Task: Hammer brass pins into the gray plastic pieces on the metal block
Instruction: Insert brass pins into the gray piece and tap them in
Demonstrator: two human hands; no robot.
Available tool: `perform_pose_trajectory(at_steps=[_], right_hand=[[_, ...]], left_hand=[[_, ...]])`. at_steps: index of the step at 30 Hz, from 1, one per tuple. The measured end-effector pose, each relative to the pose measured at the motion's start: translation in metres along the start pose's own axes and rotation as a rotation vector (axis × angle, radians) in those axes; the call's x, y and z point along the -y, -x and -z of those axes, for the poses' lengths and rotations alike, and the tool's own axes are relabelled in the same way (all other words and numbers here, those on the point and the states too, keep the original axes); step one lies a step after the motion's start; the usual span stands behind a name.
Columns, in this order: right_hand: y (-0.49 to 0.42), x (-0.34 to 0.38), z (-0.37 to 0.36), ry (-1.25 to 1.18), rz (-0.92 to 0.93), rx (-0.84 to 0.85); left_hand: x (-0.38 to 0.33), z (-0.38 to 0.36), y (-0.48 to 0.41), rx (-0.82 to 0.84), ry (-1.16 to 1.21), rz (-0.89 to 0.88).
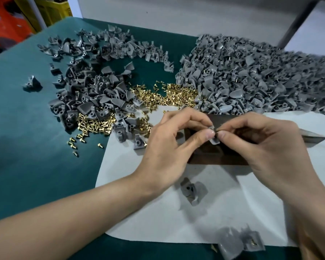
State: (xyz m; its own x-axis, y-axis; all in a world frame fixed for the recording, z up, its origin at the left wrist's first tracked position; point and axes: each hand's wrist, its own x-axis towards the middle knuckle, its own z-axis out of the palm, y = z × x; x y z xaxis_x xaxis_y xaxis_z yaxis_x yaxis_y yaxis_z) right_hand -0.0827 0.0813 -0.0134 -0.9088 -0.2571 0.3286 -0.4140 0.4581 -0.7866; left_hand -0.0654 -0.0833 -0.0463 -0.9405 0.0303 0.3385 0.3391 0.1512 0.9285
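My left hand (176, 139) pinches a small gray plastic piece (214, 140) just above the dark metal block (218, 156). My right hand (265, 145) pinches a tiny brass pin (218, 129) against the top of that piece. Both hands meet over the block, which lies on a white sheet (158, 212). Loose brass pins (169, 96) lie in a heap behind my hands, with a second heap (94, 124) to the left. No hammer shows clearly; a metal wedge-shaped object (311, 138) pokes out from behind my right hand.
A large pile of gray pieces (261, 79) fills the back right. Darker gray pieces (86, 87) are scattered at the back left on the green mat (26, 137). One gray piece (192, 191) lies on the sheet near me, others (238, 243) at its front edge.
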Motion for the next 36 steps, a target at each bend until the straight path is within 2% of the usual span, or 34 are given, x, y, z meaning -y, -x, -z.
perform_pose_trajectory(at_steps=[9, 16, 28, 36], right_hand=[[0.0010, -0.0061, -0.0004, 0.062, -0.013, -0.031], [-0.0001, -0.0052, 0.0004, -0.137, -0.090, -0.021], [0.0006, -0.0032, 0.0029, 0.002, -0.040, 0.019], [-0.0010, -0.0022, 0.0028, -0.031, -0.080, -0.002]], left_hand=[[0.0024, 0.0002, 0.0058, 0.005, -0.092, -0.023], [0.0025, 0.0002, 0.0041, 0.013, -0.098, -0.018], [0.0040, 0.0006, 0.0047, 0.050, -0.049, 0.015], [0.0060, -0.0002, 0.0045, 0.043, -0.055, 0.030]])
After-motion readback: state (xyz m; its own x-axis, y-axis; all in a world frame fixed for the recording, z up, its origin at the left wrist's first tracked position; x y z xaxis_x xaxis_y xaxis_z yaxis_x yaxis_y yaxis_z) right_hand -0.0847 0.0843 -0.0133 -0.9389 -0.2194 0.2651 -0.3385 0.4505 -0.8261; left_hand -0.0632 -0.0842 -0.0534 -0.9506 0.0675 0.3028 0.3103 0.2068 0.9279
